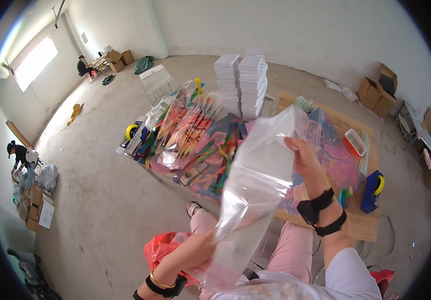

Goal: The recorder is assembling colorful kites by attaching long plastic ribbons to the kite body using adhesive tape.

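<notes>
A long, shiny clear plastic bag [253,175] stretches slantwise before me, from above the table down to my lap. My right hand [303,157] pinches its upper right edge, thumb in front. Lower down, my left hand [200,248] holds the bag's lower left side; its fingers are partly hidden by the plastic. Behind the bag, the table bears a pink and blue printed cloth [333,150]. Several clear-wrapped packs of orange-red items [190,120] lie on the table's left part, with green ribbons [210,159] beside them.
Two tall stacks of white boxes [252,85] stand at the table's far side. On the right are a red-rimmed tray [355,142] and a blue tape dispenser [371,192]. A red plastic bag [163,250] sits by my left leg. Two people work far left, near cardboard boxes [35,210].
</notes>
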A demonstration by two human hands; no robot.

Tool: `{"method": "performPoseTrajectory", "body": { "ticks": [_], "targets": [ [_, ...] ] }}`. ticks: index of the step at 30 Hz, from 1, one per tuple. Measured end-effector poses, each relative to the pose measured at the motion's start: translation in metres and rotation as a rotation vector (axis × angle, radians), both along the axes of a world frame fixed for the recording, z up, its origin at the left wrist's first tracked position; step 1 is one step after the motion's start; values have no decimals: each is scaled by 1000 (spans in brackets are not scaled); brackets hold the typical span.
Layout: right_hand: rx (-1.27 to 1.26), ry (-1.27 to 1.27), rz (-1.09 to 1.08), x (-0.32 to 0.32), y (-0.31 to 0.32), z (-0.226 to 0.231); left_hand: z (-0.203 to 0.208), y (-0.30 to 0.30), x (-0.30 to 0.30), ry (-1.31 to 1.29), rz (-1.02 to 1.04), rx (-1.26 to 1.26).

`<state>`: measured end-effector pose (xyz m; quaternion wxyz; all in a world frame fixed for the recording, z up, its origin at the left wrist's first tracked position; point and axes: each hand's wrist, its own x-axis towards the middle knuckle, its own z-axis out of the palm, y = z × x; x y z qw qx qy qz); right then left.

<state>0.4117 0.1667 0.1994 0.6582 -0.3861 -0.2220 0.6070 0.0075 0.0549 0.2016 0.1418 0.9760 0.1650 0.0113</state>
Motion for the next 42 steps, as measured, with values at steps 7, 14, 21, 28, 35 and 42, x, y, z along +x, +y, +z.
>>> {"method": "performPoseTrajectory", "body": {
  "ticks": [7, 14, 21, 28, 35, 42],
  "targets": [
    [-82, 53, 74, -82, 33, -36, 21, -13, -50, -247, 771, -1004],
    [-180, 29, 328, -176, 107, -111, -24, -28, -112, -486, 880, -1205],
    [106, -49, 458, -148, 286, -11, 31, 138, -72, -481, 1047, -1064],
    [49, -372, 240, -114, 266, -29, -53, 359, -69, -728, 884, -1269],
    [-332, -354, 505, -79, 110, -162, -172, 421, -65, -694, 1116, -1541],
    [-393, -294, 549, -82, 56, -175, -177, 437, -49, -644, 1099, -1561]
  ]
}}
